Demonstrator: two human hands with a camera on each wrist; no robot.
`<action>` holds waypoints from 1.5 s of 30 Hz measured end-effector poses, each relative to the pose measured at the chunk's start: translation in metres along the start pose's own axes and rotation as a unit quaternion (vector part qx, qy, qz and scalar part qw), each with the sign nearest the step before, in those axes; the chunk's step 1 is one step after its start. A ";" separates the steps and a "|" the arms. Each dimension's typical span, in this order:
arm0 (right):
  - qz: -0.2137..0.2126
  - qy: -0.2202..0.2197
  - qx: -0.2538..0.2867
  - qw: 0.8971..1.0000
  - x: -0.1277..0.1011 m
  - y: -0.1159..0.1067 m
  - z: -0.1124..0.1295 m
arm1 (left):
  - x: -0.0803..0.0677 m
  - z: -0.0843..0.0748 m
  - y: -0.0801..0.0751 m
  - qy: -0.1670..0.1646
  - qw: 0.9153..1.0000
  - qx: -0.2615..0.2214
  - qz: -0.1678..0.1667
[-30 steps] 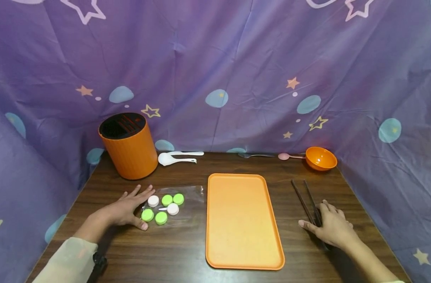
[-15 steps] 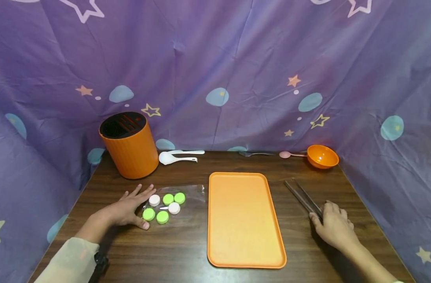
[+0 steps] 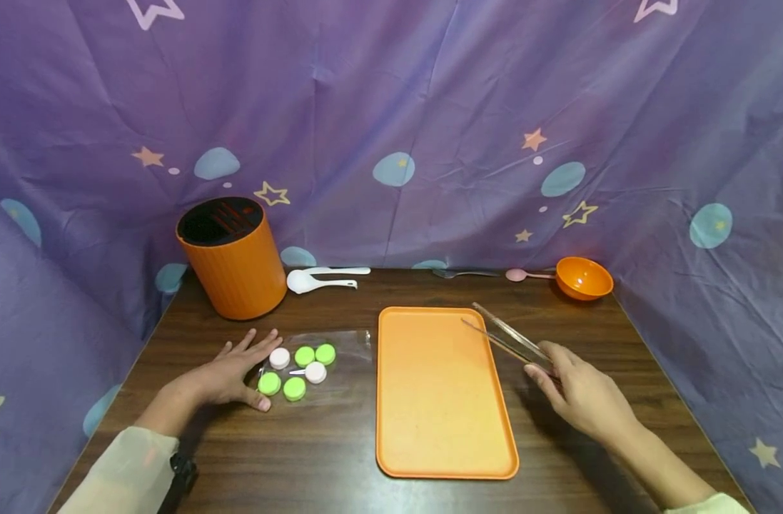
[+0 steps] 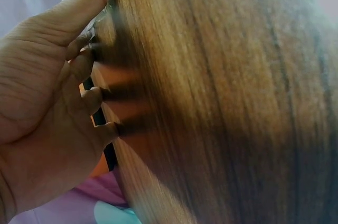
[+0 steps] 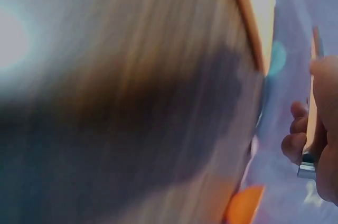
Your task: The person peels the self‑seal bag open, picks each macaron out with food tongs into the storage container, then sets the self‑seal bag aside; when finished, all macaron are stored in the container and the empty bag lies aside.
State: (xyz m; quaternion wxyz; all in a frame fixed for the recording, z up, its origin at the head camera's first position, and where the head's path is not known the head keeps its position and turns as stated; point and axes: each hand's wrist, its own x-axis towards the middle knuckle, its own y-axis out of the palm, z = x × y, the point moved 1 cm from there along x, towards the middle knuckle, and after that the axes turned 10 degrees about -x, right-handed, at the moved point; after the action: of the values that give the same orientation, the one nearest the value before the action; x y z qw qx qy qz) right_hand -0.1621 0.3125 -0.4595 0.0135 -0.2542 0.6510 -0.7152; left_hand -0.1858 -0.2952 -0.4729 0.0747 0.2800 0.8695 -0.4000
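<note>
In the head view, my right hand point(image 3: 587, 396) grips a pair of metal tongs point(image 3: 509, 331), raised off the table. Its two arms are spread apart, and the tips overlap the upper right corner of the orange tray point(image 3: 442, 400). The right wrist view shows fingers curled round the tongs point(image 5: 312, 113). On the left, my left hand point(image 3: 227, 375) rests with spread fingers at the left edge of a clear plastic bag point(image 3: 347, 357). Several small round green pieces point(image 3: 294, 388) and white pieces point(image 3: 315, 372) lie on or in the bag, beside the thumb and forefinger.
An orange knife block point(image 3: 237, 275) with a black slotted top stands at the back left. Along the back edge lie white spoons point(image 3: 304, 281), a fork point(image 3: 465, 273), a pink spoon point(image 3: 516, 274) and an orange bowl point(image 3: 584, 278). A purple curtain point(image 3: 340, 143) hangs behind.
My right hand has taken hold of the tongs, lifted them from the table and swung their tips left toward the tray. My left hand stays in place.
</note>
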 end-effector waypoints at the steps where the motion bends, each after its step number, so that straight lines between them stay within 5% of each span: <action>1: 0.003 -0.011 -0.004 1.000 0.004 -0.001 0.006 | 0.001 0.000 -0.001 -0.002 1.000 -0.003 0.001; 9: 0.003 -0.144 -0.034 0.989 0.038 0.001 0.060 | 0.004 -0.002 -0.002 0.003 1.000 -0.002 0.000; 16: 0.030 -0.199 -0.036 0.979 0.058 0.014 0.099 | 0.002 -0.004 -0.002 0.008 1.000 -0.011 0.001; 30: 0.046 -0.221 -0.048 0.973 0.091 0.045 0.149 | 0.001 -0.001 -0.001 0.002 1.000 -0.007 -0.005; 45: 0.066 -0.230 -0.037 0.970 0.112 0.061 0.169 | 0.000 -0.004 0.000 -0.004 1.000 -0.016 -0.001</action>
State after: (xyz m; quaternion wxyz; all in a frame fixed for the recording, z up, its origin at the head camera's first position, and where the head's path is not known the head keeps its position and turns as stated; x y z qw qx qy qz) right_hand -0.2141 0.1076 -0.4744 0.2012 -0.3686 0.6719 -0.6100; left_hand -0.1850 -0.2927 -0.4704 0.0822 0.2763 0.8757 -0.3875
